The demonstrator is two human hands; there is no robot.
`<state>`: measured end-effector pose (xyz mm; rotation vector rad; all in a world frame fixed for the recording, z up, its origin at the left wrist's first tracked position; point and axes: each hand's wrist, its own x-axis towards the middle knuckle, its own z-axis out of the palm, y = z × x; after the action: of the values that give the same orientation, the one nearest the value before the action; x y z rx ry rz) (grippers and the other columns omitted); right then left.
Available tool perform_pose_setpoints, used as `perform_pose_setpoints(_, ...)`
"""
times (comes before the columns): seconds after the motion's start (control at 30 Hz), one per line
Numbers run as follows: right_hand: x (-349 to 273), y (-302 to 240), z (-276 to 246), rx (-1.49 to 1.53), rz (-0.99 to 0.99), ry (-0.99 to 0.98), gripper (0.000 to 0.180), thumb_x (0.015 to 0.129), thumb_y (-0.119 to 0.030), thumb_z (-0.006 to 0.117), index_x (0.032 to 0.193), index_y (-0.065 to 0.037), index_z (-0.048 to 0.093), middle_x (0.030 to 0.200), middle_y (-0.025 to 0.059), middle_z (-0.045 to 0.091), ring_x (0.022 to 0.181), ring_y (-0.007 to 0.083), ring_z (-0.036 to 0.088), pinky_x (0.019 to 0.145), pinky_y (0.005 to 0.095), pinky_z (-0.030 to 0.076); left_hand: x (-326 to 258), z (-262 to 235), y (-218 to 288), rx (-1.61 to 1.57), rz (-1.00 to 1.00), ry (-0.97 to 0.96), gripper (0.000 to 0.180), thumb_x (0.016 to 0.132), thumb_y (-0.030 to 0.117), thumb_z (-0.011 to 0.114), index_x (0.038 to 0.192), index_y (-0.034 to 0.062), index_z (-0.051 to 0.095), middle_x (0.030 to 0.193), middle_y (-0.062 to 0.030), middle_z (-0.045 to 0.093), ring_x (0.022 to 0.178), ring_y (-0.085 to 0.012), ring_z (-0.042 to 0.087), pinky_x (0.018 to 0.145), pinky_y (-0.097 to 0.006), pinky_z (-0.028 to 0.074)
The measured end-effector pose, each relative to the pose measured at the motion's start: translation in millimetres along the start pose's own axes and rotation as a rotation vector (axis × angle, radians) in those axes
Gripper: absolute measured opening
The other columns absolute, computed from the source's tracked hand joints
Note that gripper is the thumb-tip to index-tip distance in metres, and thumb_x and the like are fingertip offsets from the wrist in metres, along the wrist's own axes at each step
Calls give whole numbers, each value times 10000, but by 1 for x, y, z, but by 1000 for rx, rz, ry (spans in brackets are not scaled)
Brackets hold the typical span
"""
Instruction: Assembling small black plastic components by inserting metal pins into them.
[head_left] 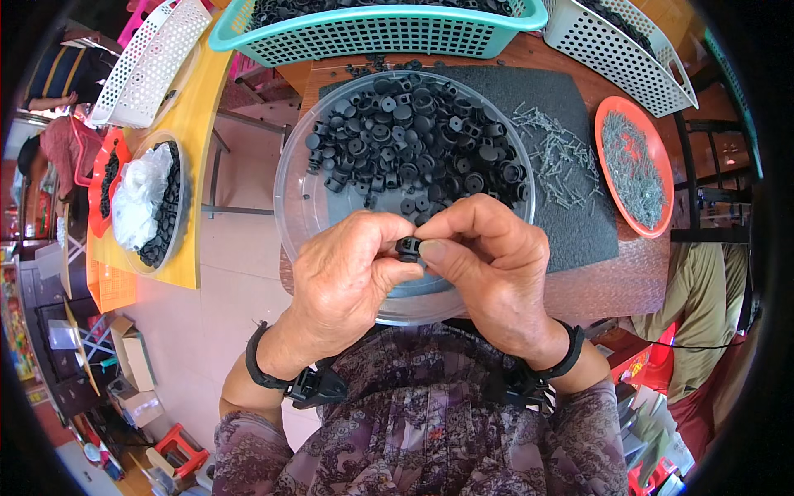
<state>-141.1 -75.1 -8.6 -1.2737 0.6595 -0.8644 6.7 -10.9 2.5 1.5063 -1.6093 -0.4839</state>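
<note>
Between my two hands is a small black plastic part (408, 249), held over the near side of a wide clear round tub (285, 207). My left hand (347, 269) pinches it with thumb and index finger from the left. From the right, the thumb and index finger of my right hand (488, 264) close on the same part. Whether the right fingertips also hold a pin is too small to tell. Many loose black plastic parts (413, 132) fill the far half of the tub. Right of the tub, thin metal pins (558, 161) lie scattered on a dark foam mat (579, 240).
An orange-red plate (606, 157) of metal pins sits at the right. Behind the tub stand a turquoise basket (397, 40) and a white perforated basket (612, 62). On the yellow table (192, 207) at left is a bowl with a plastic bag (139, 198). A person's trousered legs (703, 306) are at right.
</note>
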Motion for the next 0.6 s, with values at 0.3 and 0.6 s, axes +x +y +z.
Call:
perform_pose_setpoints(0.3, 0, -15, -1, -128, 17, -103, 174, 775, -33, 673, 917, 5, 581, 793, 49, 577, 711, 99, 536, 611, 252, 439, -1, -2, -7, 96, 84, 28, 285, 748, 203, 713, 899, -3, 588, 718, -60, 583, 603, -151, 570, 541, -258, 453)
perform_pose_setpoints(0.6, 3, -12, -5, -539, -262, -47, 485, 679, -150, 776, 1081, -4, 547, 991, 97, 590, 788, 174, 544, 651, 282, 442, 5, 0, -3, 79, 138, 25, 271, 692, 42, 719, 903, -16, 560, 711, -100, 568, 577, -209, 569, 496, -288, 442)
